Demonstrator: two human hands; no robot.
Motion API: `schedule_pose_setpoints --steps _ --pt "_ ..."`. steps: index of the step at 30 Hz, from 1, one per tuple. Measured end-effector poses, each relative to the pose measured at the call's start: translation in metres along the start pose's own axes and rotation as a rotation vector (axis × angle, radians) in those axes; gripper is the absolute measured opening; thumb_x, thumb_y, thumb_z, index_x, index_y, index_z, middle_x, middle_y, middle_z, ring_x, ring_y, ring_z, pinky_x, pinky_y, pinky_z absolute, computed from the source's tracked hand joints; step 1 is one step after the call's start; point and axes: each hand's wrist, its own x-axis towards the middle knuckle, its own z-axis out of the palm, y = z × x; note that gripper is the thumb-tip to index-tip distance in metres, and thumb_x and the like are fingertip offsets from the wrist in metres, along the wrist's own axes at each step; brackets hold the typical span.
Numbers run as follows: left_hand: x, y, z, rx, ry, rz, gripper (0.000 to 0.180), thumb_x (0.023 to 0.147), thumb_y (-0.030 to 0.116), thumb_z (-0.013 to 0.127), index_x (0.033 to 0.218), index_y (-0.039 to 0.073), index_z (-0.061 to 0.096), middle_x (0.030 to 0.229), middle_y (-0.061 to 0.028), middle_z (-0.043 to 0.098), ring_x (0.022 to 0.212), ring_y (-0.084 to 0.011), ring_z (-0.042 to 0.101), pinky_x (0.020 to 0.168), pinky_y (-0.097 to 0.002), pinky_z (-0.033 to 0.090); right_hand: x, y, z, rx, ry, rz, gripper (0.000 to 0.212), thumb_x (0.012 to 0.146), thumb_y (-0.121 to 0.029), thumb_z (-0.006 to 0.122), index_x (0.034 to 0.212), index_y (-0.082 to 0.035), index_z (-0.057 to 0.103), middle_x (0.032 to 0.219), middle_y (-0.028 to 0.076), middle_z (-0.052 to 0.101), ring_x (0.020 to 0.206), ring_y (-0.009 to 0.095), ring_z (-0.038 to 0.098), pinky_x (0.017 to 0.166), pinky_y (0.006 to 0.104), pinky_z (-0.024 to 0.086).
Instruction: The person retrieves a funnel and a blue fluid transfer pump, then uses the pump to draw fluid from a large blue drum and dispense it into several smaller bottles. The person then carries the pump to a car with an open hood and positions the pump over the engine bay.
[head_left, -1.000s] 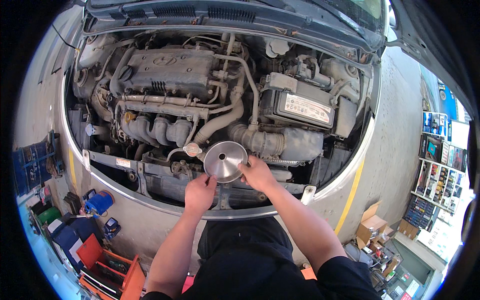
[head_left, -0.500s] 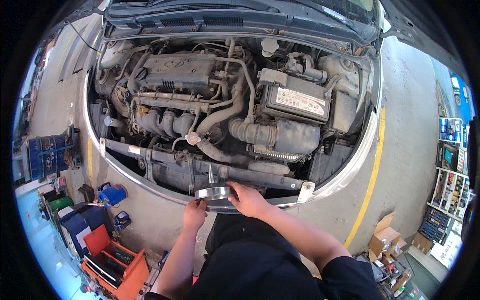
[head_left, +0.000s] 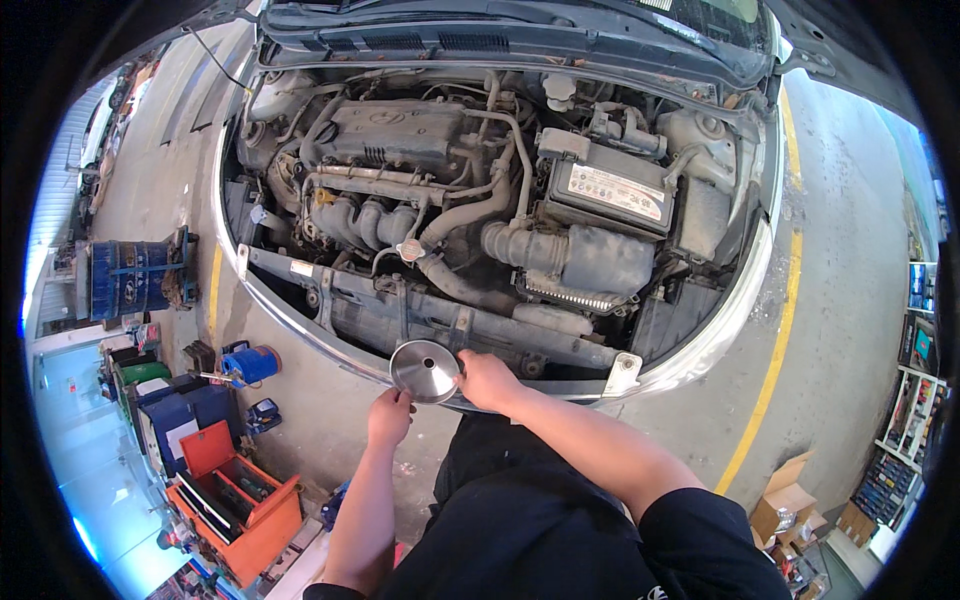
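Note:
Between my two hands is a shiny metal funnel [head_left: 424, 386], its wide round mouth facing up toward me and the dark hole showing in the middle. My left hand [head_left: 389, 420] pinches the rim at the lower left. On the other side, my right hand [head_left: 488, 381] is closed on the right edge. The funnel is over the front edge of a car's open engine bay, close to the dusty front crossmember [head_left: 350, 300]. Behind it sit the radiator cap [head_left: 410, 250] and the engine cover [head_left: 390, 133]; its spout is hidden from here.
A black battery [head_left: 605, 190] and an air filter housing [head_left: 608, 265] fill the bay's right side. On the floor at left are an orange toolbox [head_left: 250, 535], a blue canister [head_left: 252, 365] and a blue drum [head_left: 130, 280]. Cardboard boxes [head_left: 785, 500] lie at lower right.
The funnel has tipped from side-on, spout upward, to its open mouth facing me. Both hands still hold its rim. The whole view has shifted slightly, moving the car rightward in the picture.

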Motion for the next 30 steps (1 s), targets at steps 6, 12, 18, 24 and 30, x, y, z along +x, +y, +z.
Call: schedule_pose_setpoints --steps 6,12,18,24,30 --pt "0.018 0.003 0.004 -0.134 0.066 -0.017 0.041 0.115 0.038 0.066 0.114 -0.002 0.075 0.089 -0.0117 0.08 0.07 -0.0214 0.076 0.067 -0.0384 0.061 0.001 0.007 0.008 0.129 0.138 -0.041 0.051 0.101 -0.023 0.083 0.143 0.002 0.066 0.11 0.022 0.083 0.106 0.043 0.08 0.094 0.0535 0.061" --pt "0.005 -0.013 0.004 -0.12 -0.034 -0.112 0.043 0.111 0.042 0.074 0.117 -0.001 0.073 0.096 -0.0106 0.082 0.071 -0.0203 0.077 0.064 -0.0371 0.061 -0.02 0.012 -0.009 0.158 0.056 0.024 0.048 0.104 -0.02 0.08 0.145 0.001 0.066 0.106 0.018 0.084 0.103 0.04 0.08 0.091 0.0506 0.061" --pt "-0.023 -0.033 0.002 0.022 -0.173 -0.047 0.038 0.112 0.038 0.07 0.116 0.0 0.075 0.087 -0.0121 0.082 0.068 -0.0203 0.076 0.065 -0.0391 0.061 -0.062 0.039 -0.049 0.256 0.15 0.076 0.039 0.104 -0.022 0.079 0.137 -0.003 0.072 0.11 0.017 0.084 0.105 0.037 0.081 0.094 0.0486 0.062" --pt "-0.054 -0.047 0.011 0.233 -0.162 -0.009 0.043 0.116 0.043 0.06 0.115 0.005 0.08 0.082 -0.0184 0.079 0.072 -0.0333 0.078 0.077 -0.0492 0.062 -0.105 0.077 -0.066 0.35 0.109 0.18 0.033 0.106 -0.021 0.08 0.133 -0.003 0.075 0.108 0.012 0.084 0.101 0.026 0.082 0.094 0.0394 0.064" --pt "-0.066 -0.106 0.032 0.227 -0.052 0.071 0.032 0.114 0.03 0.056 0.117 0.008 0.079 0.11 -0.0213 0.082 0.11 -0.0431 0.078 0.098 -0.0568 0.06 -0.114 0.068 -0.044 0.201 -0.303 0.304 0.032 0.11 -0.018 0.076 0.137 -0.002 0.073 0.108 0.008 0.084 0.098 0.017 0.08 0.093 0.0353 0.063"
